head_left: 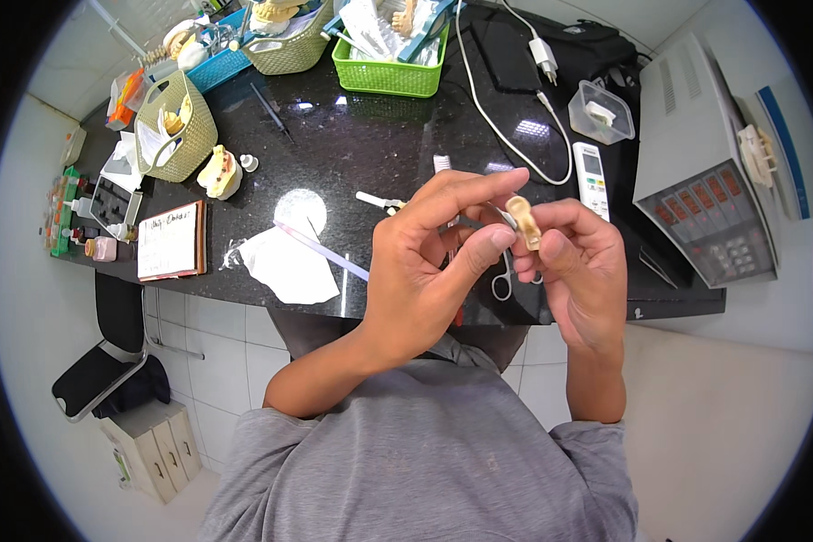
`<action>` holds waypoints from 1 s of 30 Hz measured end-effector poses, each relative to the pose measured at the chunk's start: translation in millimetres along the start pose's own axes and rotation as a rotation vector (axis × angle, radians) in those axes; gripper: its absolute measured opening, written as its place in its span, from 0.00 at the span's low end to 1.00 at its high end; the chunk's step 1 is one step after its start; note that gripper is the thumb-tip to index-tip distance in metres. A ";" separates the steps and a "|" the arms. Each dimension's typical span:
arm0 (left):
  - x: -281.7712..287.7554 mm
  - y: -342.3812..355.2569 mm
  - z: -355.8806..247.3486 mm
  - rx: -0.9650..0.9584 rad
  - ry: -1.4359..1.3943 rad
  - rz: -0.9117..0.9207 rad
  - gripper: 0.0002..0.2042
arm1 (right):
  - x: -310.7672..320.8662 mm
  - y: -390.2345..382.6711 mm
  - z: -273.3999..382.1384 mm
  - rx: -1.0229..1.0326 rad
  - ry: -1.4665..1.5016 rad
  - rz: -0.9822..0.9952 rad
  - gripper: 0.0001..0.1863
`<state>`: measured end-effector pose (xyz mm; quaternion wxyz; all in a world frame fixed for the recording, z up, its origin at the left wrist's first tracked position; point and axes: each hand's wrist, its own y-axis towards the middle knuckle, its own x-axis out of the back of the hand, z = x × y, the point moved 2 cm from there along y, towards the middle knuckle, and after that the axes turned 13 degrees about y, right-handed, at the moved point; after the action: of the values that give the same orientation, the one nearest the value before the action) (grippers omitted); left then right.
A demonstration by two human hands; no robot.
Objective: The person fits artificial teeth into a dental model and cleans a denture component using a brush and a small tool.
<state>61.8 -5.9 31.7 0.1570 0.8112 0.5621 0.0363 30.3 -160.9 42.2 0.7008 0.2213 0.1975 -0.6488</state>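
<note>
Over the table's front edge my right hand (583,271) pinches a small yellowish dental model piece (523,224) between thumb and fingers. Close against it from the left is my left hand (429,262), its index finger stretched over the top and its thumb bent towards the piece. A thin greyish sliver shows between the left fingers; what it is, I cannot make out. Below the hands lie scissors (502,286), partly covered. Left of my left hand are a white-and-green tool (378,200), a white paper sheet (289,266) and a pale purple strip (321,247).
Baskets, one green (388,81) and one beige (177,131), stand at the back and left. A plaster dental model (219,174) and a notebook (171,242) lie at left. To the right are a remote control (591,181), a clear box (602,113) and a grey machine (705,172).
</note>
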 end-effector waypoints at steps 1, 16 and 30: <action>2.2 -0.1 0.0 0.005 -0.011 0.007 0.17 | -2.3 0.9 -1.0 -0.010 -0.008 -0.001 0.14; 17.4 -30.1 11.7 0.135 -0.093 -0.003 0.09 | -5.6 -7.8 -8.8 0.084 -0.402 -0.005 0.08; 33.0 -68.2 33.0 0.566 -0.242 0.094 0.13 | 34.3 -29.7 -6.2 0.148 -0.835 -0.302 0.04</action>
<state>20.2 39.2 -23.7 -0.0112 0.8462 0.4890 -0.2113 3.5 -187.4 16.1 0.6001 -0.0413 -0.1190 -0.7900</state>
